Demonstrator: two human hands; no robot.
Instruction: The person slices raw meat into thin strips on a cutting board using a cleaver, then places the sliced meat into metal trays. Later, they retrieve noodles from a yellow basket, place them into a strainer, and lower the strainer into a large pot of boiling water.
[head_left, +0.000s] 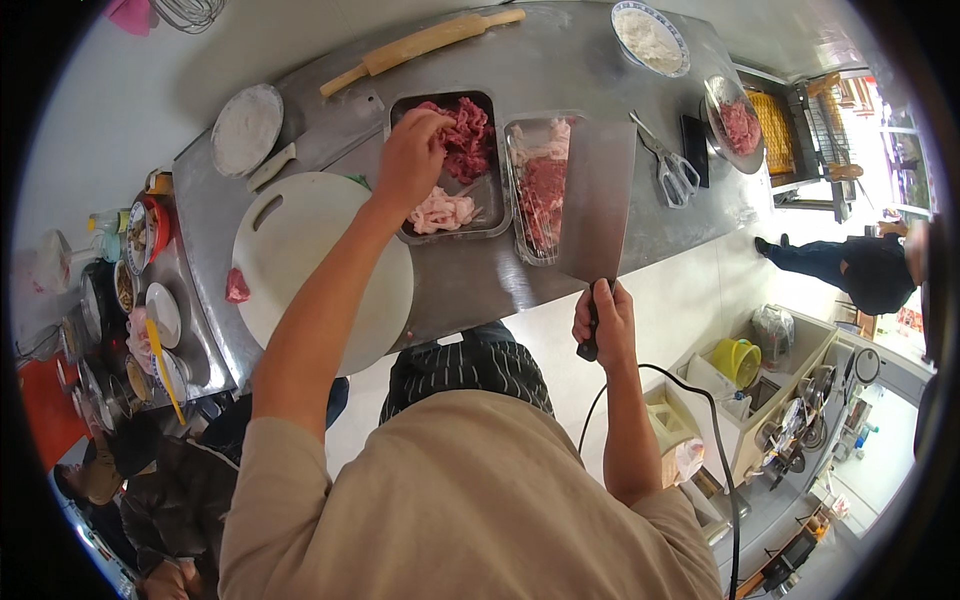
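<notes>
My right hand (611, 322) grips the black handle of a cleaver (600, 199). The broad blade is raised and covers part of a clear plastic pack (536, 191) of red and pale fatty meat. My left hand (412, 154) is over the left side of a dark metal tray (491, 214), its fingertips at strips of red meat (469, 142). Whether they pinch any is hidden. Pale fat strips (444, 210) lie in the tray's near part. Beneath my left forearm is a round white cutting board (300, 232), with a small meat chunk (237, 286) at its left edge.
A second cleaver (322, 139) and a rolling pin (427, 49) lie at the back. Floury bowls (649, 37) stand at both ends. Kitchen scissors (671, 169) and a bowl of minced meat (739, 127) are to the right. One person (862, 270) stands beyond; another (180, 502) is lower left.
</notes>
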